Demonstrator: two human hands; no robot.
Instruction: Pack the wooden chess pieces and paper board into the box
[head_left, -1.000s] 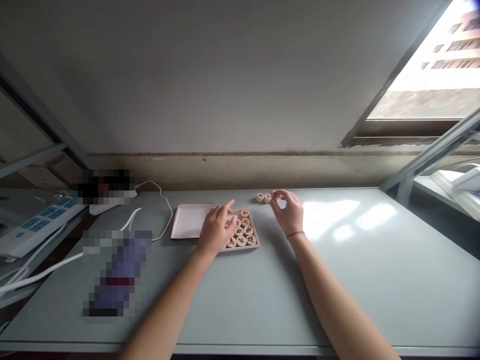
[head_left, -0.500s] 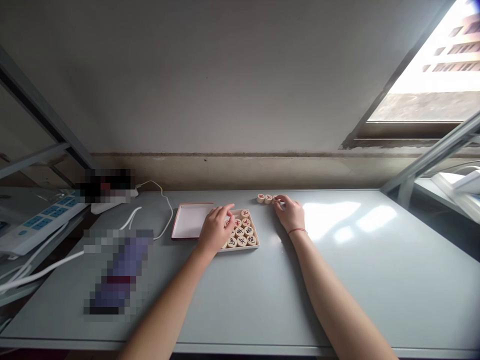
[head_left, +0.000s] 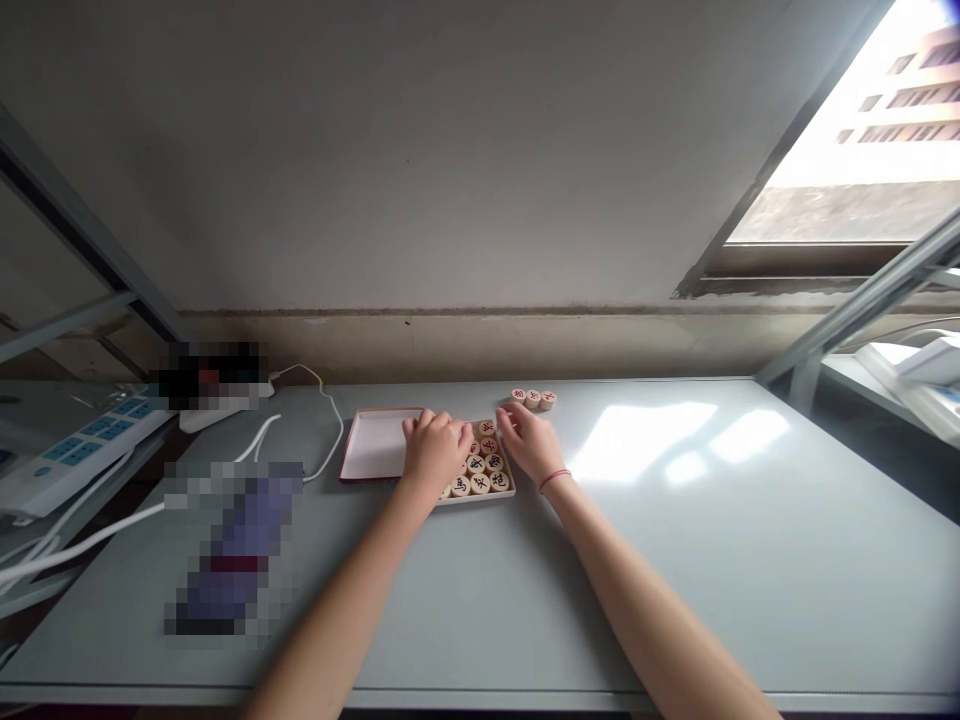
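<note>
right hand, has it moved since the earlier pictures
Yes: leftward, away from the row of three pieces, so the right hand is now at the right side of the open box.

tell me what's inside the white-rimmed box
Round xiangqi pieces show inside the white-rimmed box: black-marked ones nearer the person, red-marked ones farther back. The left hand covers its left part, so whatever lies there cannot be seen.

Discs (head_left: 476, 466) look wooden, the desktop (head_left: 480, 600) glossy, the wall (head_left: 420, 200) matt.
</note>
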